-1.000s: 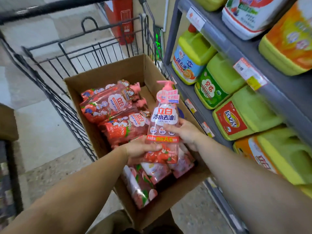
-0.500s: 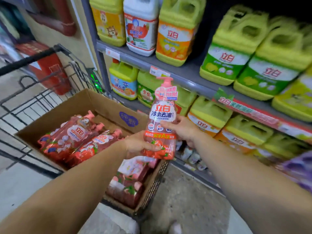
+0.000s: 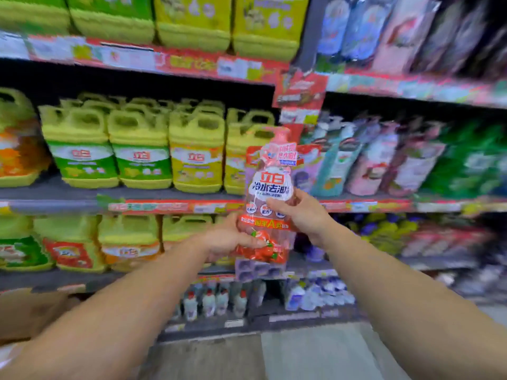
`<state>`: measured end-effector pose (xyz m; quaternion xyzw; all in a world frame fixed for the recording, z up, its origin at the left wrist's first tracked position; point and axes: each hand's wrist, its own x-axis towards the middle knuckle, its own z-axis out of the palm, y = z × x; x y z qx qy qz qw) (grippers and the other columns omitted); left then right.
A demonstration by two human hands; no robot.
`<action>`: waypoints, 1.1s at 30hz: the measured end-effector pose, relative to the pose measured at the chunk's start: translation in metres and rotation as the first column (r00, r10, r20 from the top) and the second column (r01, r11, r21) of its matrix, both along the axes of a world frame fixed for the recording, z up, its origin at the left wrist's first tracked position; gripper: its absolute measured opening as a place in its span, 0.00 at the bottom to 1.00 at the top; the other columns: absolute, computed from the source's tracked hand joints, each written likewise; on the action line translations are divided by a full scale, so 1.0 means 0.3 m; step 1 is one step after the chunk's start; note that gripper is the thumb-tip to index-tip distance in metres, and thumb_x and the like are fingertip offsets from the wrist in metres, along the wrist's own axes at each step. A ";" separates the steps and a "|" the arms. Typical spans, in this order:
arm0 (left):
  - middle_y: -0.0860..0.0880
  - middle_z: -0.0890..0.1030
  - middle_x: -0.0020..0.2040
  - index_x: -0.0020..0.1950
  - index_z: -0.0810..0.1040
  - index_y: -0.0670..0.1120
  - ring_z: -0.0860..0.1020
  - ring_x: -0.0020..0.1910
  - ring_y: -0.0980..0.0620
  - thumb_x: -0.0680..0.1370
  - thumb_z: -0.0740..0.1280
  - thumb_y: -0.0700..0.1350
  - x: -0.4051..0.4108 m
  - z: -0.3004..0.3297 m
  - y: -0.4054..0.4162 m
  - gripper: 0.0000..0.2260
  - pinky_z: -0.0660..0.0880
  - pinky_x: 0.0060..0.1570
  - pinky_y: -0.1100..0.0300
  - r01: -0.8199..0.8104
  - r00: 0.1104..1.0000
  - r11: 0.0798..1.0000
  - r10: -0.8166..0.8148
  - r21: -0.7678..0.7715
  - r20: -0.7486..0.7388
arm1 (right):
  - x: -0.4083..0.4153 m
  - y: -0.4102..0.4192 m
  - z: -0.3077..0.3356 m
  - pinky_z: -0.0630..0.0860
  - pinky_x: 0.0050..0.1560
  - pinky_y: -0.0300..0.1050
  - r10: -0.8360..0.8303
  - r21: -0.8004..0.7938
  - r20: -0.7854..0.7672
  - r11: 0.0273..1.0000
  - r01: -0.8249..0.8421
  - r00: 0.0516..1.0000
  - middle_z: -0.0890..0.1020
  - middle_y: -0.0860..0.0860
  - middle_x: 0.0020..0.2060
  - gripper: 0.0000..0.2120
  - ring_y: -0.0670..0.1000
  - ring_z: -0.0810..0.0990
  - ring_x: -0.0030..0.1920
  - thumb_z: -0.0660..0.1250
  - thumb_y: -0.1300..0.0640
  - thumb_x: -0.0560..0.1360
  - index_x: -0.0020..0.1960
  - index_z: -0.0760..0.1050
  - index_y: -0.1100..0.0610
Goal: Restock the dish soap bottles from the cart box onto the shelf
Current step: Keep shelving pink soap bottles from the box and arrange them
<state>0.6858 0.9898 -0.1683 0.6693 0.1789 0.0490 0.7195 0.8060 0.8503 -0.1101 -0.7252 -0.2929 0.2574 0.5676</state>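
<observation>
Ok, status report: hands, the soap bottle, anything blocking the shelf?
Left hand grips bottle base, right hand grips its middle. Pink dish soap bottle upright, held up before the shelves. No free gap visible; view blurred.

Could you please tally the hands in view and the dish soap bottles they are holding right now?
Hands: 2, the left hand and the right hand
Dish soap bottle, gripped by both: 1
Total: 3

The dish soap bottle (image 3: 270, 198) is showing pink at its pump, a white label with orange-red characters, an orange band and red fruit at its base. Left of the left hand (image 3: 227, 238), jugs (image 3: 140, 149) are glowing yellow-green. Shelf edge strips (image 3: 170, 207) are running red.
</observation>
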 end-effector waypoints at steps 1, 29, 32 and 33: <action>0.41 0.83 0.56 0.66 0.70 0.43 0.82 0.53 0.44 0.59 0.80 0.34 0.114 0.041 -0.083 0.38 0.79 0.55 0.48 0.042 0.999 0.999 -0.042 0.003 0.032 | 0.080 -0.108 0.046 0.78 0.39 0.35 -0.059 0.012 0.029 0.998 0.058 0.998 0.84 0.51 0.52 0.19 0.45 0.82 0.44 0.75 0.55 0.71 0.59 0.77 0.57; 0.49 0.86 0.50 0.60 0.78 0.47 0.85 0.48 0.49 0.51 0.84 0.53 2.011 1.058 -0.863 0.39 0.79 0.56 0.48 0.203 0.792 0.840 -0.443 0.503 0.420 | 1.632 -0.995 0.917 0.82 0.51 0.55 -0.636 0.489 0.499 0.767 0.415 0.589 0.85 0.48 0.51 0.21 0.50 0.85 0.50 0.75 0.50 0.71 0.62 0.74 0.43; 0.51 0.86 0.47 0.56 0.80 0.49 0.85 0.47 0.50 0.55 0.84 0.53 2.152 1.112 -0.894 0.32 0.80 0.56 0.48 0.139 0.806 0.809 -0.427 0.571 0.409 | 1.788 -1.014 0.970 0.83 0.50 0.49 -0.616 0.475 0.585 0.787 0.394 0.527 0.84 0.44 0.51 0.23 0.45 0.83 0.49 0.74 0.48 0.72 0.66 0.72 0.44; 0.50 0.87 0.46 0.54 0.81 0.48 0.85 0.46 0.50 0.59 0.84 0.49 2.196 1.122 -0.908 0.26 0.80 0.56 0.49 0.119 0.810 0.806 -0.417 0.580 0.413 | 1.841 -1.023 0.981 0.83 0.50 0.47 -0.605 0.470 0.610 0.796 0.381 0.512 0.84 0.43 0.51 0.23 0.43 0.83 0.48 0.73 0.49 0.73 0.66 0.71 0.44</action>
